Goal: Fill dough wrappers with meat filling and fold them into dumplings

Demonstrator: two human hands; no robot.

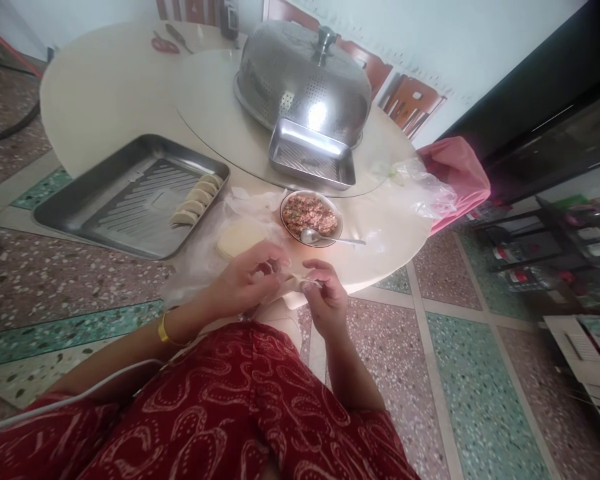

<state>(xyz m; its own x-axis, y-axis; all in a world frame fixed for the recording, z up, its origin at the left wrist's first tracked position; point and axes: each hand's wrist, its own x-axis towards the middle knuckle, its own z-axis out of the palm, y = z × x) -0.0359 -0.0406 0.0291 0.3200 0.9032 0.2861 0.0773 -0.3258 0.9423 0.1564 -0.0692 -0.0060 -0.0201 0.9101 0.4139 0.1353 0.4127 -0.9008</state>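
My left hand [247, 280] and my right hand [325, 297] meet over the near edge of the round table [105, 87], both pinching one pale dumpling [294, 280] between the fingertips. A stack of round wrappers [237, 238] lies just beyond my left hand. A bowl of minced filling [310, 217] with a metal spoon [330, 238] resting in it stands behind my right hand. Several folded dumplings [197, 199] line the right side of a steel tray [105, 207].
A smaller steel tray [311, 157] and a perforated domed steel cover [305, 80] sit on the turntable at the back. Clear and pink plastic bags [445, 180] lie at the table's right edge. Scissors [165, 43] lie at the far side. Terrazzo floor surrounds.
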